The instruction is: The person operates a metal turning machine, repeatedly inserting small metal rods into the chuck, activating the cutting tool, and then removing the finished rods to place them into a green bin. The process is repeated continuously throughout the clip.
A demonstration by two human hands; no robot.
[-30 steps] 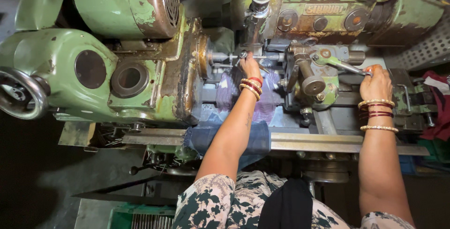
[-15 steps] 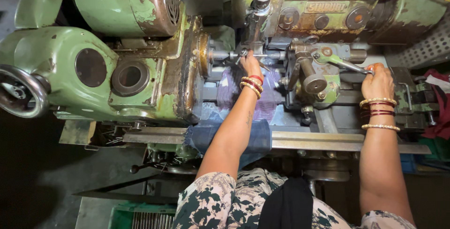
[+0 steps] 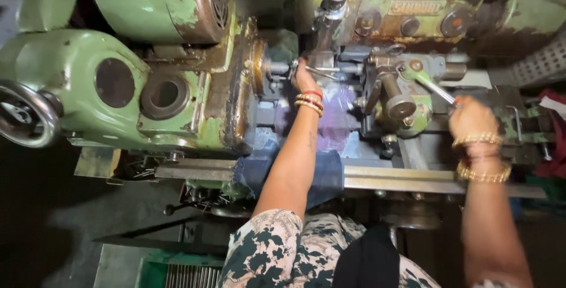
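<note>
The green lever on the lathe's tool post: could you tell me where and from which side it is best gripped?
Probably at its far metal end, where the right hand closes on it: the green lever slants out from its hub toward the operator's right, so come from that side.

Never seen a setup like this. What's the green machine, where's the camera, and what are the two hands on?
The one picture comes from a camera worn on the person's head, looking straight down over their arms. The big worn green machine looks like an old metalworking lathe, with a handwheel at its far left and a round spindle face near the middle.

The left hand reaches in beside the spindle, at a small metal part there; whether it grips that part is too small to tell. The right hand is closed around the end of a long metal lever on the green tool block.

A blue cloth hangs over the front rail, and a purple plastic sheet lies on the bed under the left wrist. Both wrists wear bangles.
</note>
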